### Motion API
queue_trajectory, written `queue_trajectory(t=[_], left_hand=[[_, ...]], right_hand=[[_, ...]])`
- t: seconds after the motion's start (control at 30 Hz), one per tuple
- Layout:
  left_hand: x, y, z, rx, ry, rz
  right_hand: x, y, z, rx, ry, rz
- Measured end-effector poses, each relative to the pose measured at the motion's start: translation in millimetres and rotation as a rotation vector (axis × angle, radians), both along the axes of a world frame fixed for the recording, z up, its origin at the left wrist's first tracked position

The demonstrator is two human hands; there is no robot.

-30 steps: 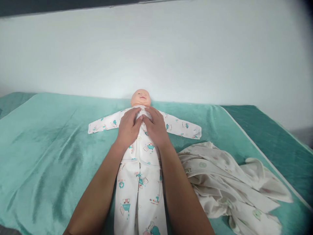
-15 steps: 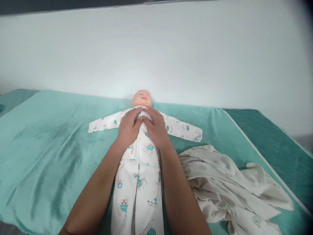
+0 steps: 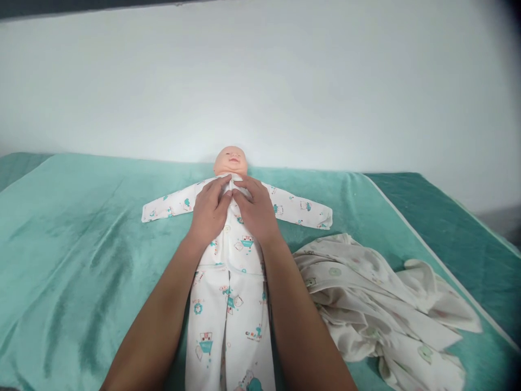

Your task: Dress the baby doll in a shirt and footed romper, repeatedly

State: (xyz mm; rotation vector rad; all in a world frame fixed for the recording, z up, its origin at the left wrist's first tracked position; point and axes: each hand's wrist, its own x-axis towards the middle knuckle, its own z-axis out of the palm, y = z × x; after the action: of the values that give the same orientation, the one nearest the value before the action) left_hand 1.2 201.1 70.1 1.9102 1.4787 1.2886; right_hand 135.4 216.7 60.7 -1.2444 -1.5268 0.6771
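A baby doll (image 3: 230,159) lies on its back, head at the far end, in a white printed long-sleeved baby shirt (image 3: 245,247) with its sleeves spread out. Matching baby trousers (image 3: 248,326) cover its legs. Both hands are at the upper front opening, just below the doll's neck. My left hand (image 3: 209,209) comes in from the left, thumb and fingers pinched on the shirt's edge. Opposite it, my right hand (image 3: 258,209) grips the other edge, fingertips almost meeting the left ones. A button (image 3: 227,228) shows lower on the front; the cloth under my fingers is partly hidden.
A crumpled cream cloth (image 3: 378,304) with a faint print lies right of the doll. Everything rests on a light green plush cover (image 3: 81,244), with a darker green surface (image 3: 456,233) beyond its right edge. A white wall (image 3: 260,81) rises behind the doll's head.
The view has shifted slightly, so the doll and cloth sit a little further left and higher. Both hands stay at the shirt front, with only small finger movements.
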Motion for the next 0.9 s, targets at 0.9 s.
queue_trajectory(t=[0.9], left_hand=[[1.3, -8.3, 6.7, 0.037, -0.023, -0.042]], right_hand=[[4.0, -1.6, 2.4, -0.006, -0.055, 0.064]])
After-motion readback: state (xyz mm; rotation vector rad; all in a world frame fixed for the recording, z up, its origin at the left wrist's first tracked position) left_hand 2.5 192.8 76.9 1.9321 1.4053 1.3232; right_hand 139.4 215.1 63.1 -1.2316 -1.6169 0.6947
